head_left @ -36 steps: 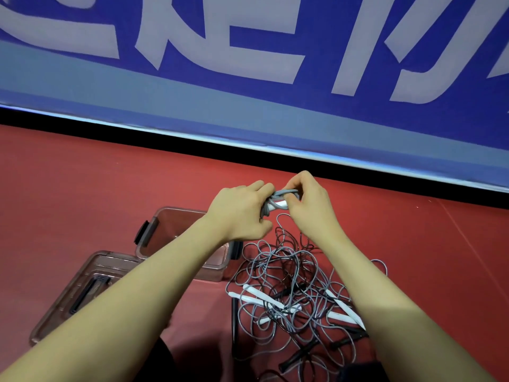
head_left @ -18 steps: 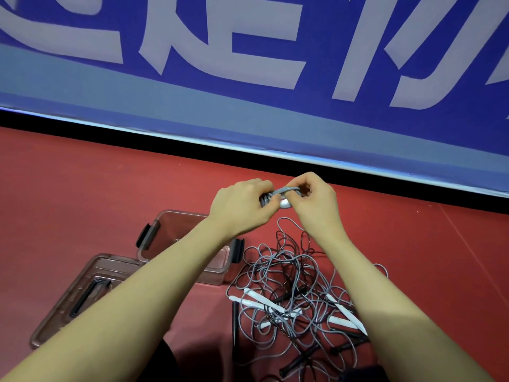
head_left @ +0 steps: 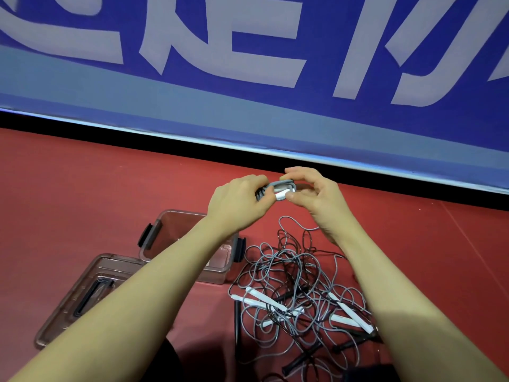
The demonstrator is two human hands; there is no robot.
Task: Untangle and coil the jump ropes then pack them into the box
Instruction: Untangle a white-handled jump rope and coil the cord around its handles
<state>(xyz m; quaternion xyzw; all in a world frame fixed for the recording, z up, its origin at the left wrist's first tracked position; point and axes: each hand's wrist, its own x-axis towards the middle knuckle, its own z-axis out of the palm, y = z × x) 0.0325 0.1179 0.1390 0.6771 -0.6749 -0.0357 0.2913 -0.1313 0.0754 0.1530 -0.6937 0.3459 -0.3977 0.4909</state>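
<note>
Head view: both hands are raised over the far part of the red floor [head_left: 82, 188], working one small bundle between them. Left hand [head_left: 237, 201] grips the coiled grey rope bundle [head_left: 278, 188] by its left end, fingers curled round the loops. Right hand [head_left: 316, 194] pinches the right end between thumb and fingertips.

Change noted: against the earlier frames, the grey cord now lies as a flatter band wrapped over the white handles, and the hands sit slightly farther from the body. Judgement: the final wrap is being tightened or tucked; this rope appears nearly ready for packing.

Open clear box [head_left: 176, 238] stands on the floor below the left forearm, with its lid [head_left: 80, 296] lying nearer and to the left. Tangled pile of jump ropes [head_left: 297, 293], grey and black cords with white and black handles, remains right of the box, untouched. Most of the task is outstanding.
</note>
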